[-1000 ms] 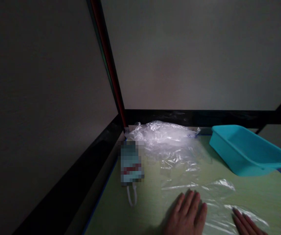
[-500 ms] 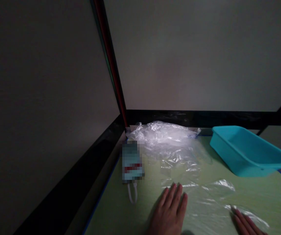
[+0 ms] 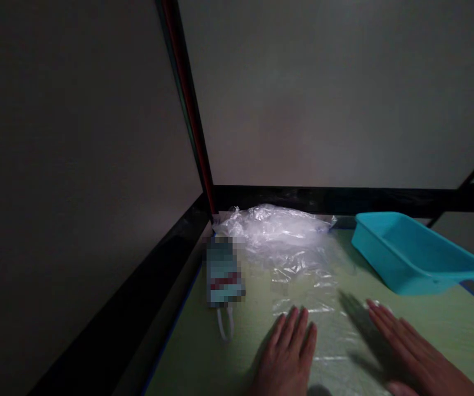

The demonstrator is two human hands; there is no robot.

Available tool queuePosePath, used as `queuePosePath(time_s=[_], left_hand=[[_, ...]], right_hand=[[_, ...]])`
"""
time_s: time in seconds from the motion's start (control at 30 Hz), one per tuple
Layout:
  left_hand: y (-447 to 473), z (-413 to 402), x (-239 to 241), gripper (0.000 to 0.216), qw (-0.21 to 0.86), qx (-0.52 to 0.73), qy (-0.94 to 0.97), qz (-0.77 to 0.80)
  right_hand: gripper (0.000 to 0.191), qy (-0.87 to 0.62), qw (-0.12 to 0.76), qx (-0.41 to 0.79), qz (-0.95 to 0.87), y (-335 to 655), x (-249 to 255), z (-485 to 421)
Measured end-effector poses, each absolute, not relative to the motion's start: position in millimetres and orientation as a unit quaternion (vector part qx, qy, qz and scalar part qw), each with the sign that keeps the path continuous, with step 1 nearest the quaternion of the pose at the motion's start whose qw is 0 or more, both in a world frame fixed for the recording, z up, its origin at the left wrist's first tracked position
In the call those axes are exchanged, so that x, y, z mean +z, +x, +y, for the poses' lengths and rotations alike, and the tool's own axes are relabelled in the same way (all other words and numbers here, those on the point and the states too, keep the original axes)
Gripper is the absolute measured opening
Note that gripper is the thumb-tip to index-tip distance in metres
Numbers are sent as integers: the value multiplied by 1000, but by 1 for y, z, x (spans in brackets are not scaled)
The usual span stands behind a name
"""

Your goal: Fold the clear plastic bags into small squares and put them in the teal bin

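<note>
A clear plastic bag (image 3: 327, 324) lies spread over the green table top, its near part between and under my hands. My left hand (image 3: 286, 352) rests flat at the bag's left edge, fingers stretched out. Above the bag's right side is my right hand (image 3: 414, 346), fingers straight and close together, a shadow falling to its left. It appears lifted off the surface, and nothing shows in it. Toward the back, a heap of crumpled clear plastic (image 3: 273, 225) sits against the wall, touching or overlapping the flat part.
A turquoise plastic basin (image 3: 410, 253) stands at the back right of the table (image 3: 191, 352). Left of the plastic lies a blurred flat item (image 3: 224, 275) with a white loop handle. Grey wall panels with dark rails close off the left and back.
My right hand has come up from the lower right, further into view, over the bag. The raised fold of plastic there now lies flatter or is covered. My left hand has stayed in place.
</note>
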State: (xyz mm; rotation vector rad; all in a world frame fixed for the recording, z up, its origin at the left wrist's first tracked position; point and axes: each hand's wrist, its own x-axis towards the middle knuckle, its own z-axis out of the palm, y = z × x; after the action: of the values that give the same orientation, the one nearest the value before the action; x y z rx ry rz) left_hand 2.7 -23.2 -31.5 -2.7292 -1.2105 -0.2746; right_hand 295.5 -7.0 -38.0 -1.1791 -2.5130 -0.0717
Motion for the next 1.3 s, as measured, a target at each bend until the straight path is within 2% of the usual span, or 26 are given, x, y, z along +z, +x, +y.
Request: queuePosePath(time_s=[0.13,0.37,0.87,0.93,1.07,1.3], left_hand=[[-1,-25,-31,72,44,-105,-910,-399],[2,-22,-42,53,42,-86,-909,-407],[-8,-24,-39,50,-29,-62,-908,-414],[-12,-26,-37,58,-45,-80,-902,-422],[-6,-29,-19,91,-100,-115,-882,-446],[58,-6,10,81,-163,-157,-881,-415]], right_hand=[[77,-362,129,-4,-923,258,-20,33],[73,-345,93,30,-934,263,-32,62],[70,-353,93,44,-930,263,-33,61],[70,-358,92,46,-928,263,-33,60],[70,-357,81,45,-930,262,-29,59],[68,-359,87,48,-928,260,-28,59]])
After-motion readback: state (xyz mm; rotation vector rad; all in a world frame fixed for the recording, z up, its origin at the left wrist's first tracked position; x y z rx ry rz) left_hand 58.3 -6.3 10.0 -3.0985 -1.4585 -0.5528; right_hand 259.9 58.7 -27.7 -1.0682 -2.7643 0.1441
